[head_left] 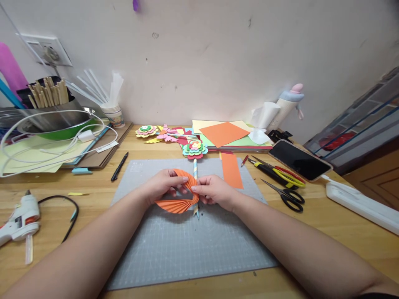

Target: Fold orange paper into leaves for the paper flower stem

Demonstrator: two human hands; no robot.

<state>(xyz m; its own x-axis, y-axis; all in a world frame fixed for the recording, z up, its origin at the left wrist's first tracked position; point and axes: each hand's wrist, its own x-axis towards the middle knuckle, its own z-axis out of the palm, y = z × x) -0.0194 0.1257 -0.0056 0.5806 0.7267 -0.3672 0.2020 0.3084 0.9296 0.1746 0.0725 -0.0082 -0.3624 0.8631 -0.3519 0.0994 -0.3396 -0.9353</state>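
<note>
An orange pleated paper fan (176, 205) lies on the grey cutting mat (187, 249), bent round into a loop. My left hand (164, 184) pinches its upper folds from the left. My right hand (214, 192) pinches the fan's right end, where the pleats meet. A striped paper stick (195, 167) with a layered paper flower (195, 149) on top runs under the fan between my hands. An orange paper strip (232, 170) lies on the mat just right of the stick.
A glue gun (20, 220) with its black cord is at the left edge. A black pen (119, 166) lies left of the mat. To the right are scissors (288, 197), yellow-handled cutters (280, 173), a phone (298, 160) and a white power strip (361, 203). Coloured paper sheets (223, 133) lie behind.
</note>
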